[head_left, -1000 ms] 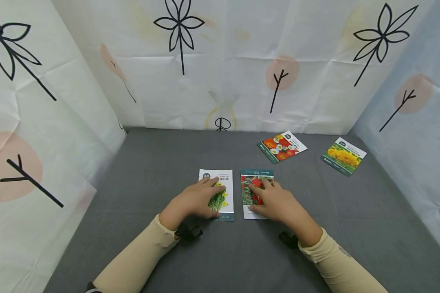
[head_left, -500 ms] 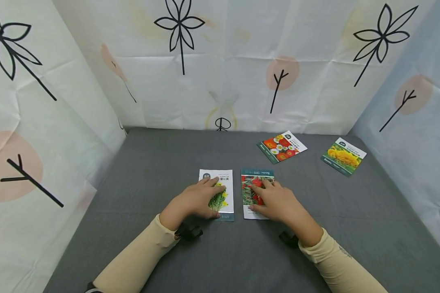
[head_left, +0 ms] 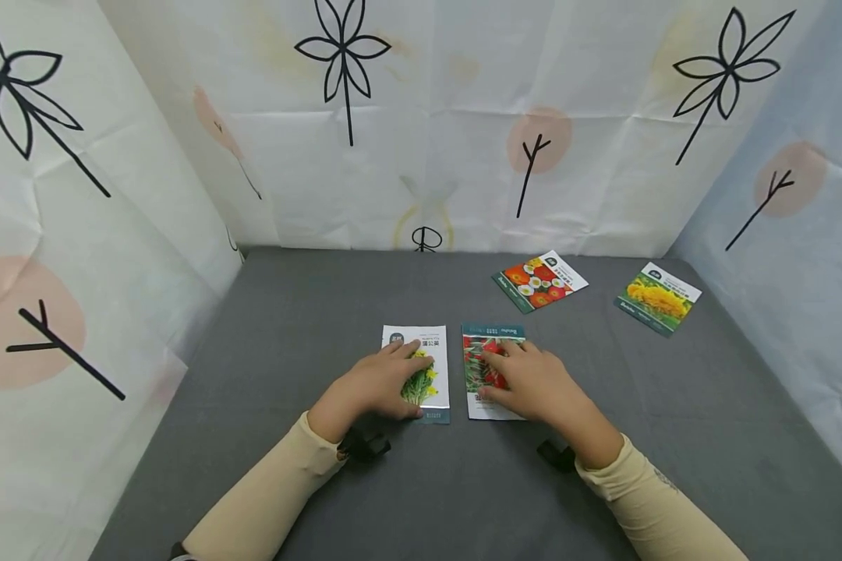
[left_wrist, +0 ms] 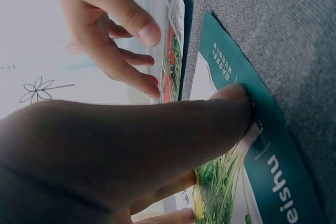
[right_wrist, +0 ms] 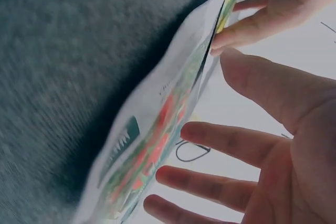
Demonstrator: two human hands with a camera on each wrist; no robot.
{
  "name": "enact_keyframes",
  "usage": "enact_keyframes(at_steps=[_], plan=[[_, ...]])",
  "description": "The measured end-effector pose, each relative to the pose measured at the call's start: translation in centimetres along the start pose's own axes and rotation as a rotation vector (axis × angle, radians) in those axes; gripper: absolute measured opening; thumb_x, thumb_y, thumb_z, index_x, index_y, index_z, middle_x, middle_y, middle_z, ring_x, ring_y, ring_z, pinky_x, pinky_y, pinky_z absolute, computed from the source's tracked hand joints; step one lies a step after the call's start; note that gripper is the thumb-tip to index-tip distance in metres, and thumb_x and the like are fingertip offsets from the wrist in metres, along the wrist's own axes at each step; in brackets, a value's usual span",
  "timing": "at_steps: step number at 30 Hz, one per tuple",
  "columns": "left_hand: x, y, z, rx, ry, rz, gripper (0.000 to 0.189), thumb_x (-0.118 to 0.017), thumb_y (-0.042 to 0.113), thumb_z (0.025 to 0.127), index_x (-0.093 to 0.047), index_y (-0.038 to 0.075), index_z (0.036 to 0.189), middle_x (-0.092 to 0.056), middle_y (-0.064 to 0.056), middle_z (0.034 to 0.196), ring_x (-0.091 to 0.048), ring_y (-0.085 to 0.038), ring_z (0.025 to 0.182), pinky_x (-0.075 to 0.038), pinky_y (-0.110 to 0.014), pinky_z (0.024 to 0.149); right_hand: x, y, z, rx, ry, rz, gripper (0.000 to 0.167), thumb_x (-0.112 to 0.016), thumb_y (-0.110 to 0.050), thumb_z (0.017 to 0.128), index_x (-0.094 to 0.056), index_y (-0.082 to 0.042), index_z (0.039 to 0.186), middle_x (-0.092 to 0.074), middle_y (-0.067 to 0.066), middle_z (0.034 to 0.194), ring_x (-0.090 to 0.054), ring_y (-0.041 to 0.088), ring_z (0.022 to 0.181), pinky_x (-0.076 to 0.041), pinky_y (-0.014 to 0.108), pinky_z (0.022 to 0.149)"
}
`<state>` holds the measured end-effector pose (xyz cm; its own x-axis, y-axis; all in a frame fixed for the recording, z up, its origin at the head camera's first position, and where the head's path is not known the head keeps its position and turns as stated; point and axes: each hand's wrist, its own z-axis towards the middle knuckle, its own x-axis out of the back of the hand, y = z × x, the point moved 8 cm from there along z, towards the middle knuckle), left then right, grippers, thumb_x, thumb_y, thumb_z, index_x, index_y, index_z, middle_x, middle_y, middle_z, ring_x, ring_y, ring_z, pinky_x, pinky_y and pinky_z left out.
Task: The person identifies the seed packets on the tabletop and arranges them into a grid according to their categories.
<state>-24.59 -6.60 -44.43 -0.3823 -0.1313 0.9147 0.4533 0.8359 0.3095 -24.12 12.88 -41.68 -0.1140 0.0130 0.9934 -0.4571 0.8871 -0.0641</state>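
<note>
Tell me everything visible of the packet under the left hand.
The packet is a thin, slightly glossy rectangle, paper or plastic by its look. Its white front carries dark print and a logo at the far end, yellow flowers on green stems, and a teal band with pale lettering at the near end. It lies face up on the gray cloth, beside but apart from the red-flowered packet. The left hand covers much of its left side, thumb on the band.
</note>
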Motion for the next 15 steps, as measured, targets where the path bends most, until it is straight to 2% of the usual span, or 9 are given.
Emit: enact_keyframes(at_steps=[5,15], plan=[[-0.3,-0.1,0.0,0.008,0.004,0.002,0.083,-0.084,0.046,0.089,-0.049,0.022,0.161,-0.031,-0.011,0.175,-0.025,-0.04,0.163,-0.036,-0.061,0.124,0.7,0.3,0.1,0.018,0.034,0.035,0.059,-0.073,-0.049,0.098,-0.066,-0.015,0.146,-0.066,0.016,0.139,-0.064,0.036,0.116,-0.06,0.053,0.081],[-0.2,-0.2,0.2,0.002,0.006,0.009,0.084,-0.083,0.047,0.09,-0.048,0.023,0.162,-0.029,-0.01,0.176,-0.024,-0.041,0.163,-0.035,-0.061,0.125,1.6,1.6,1.1,0.021,0.072,0.135,0.053,-0.067,-0.048,0.103,-0.068,-0.014,0.143,-0.065,0.015,0.142,-0.062,0.037,0.123,-0.059,0.057,0.087]])
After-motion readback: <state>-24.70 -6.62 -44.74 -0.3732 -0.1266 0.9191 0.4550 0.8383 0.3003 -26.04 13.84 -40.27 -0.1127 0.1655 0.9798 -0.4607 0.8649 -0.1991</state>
